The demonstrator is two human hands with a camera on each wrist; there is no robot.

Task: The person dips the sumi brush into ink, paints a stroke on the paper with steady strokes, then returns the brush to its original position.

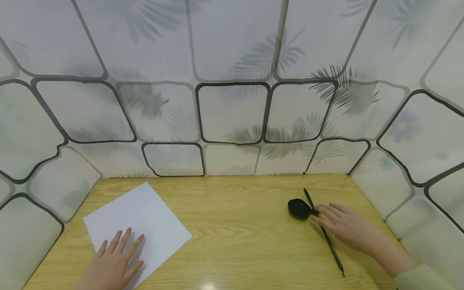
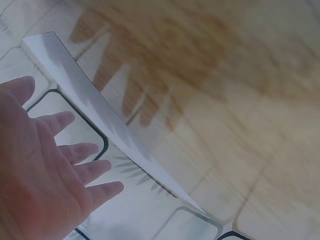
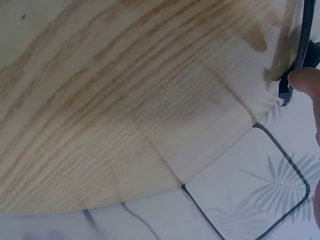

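Observation:
In the head view my left hand [image 1: 112, 262] lies over a white sheet of paper [image 1: 152, 225], its fingers straight and spread. The left wrist view shows that palm [image 2: 40, 165] with nothing in it, and the paper [image 2: 100, 112] edge-on beyond the fingers. To the right, a slender dark writing brush [image 1: 330, 243] with a small hanging loop at its near end lies across the narrow end of a small black rounded dish [image 1: 299, 208]. The fingertips of my right hand [image 1: 349, 225] touch there, fingers extended. Its thumb [image 3: 305, 80] overlaps the black pieces in the right wrist view.
A yellowish wood-grain table [image 1: 232, 241] spans the lower part of the head view. Pale cloth [image 1: 235, 112] printed with dark outlines and leaves rises behind it and along both sides. A light sleeve [image 1: 422, 278] covers the right forearm.

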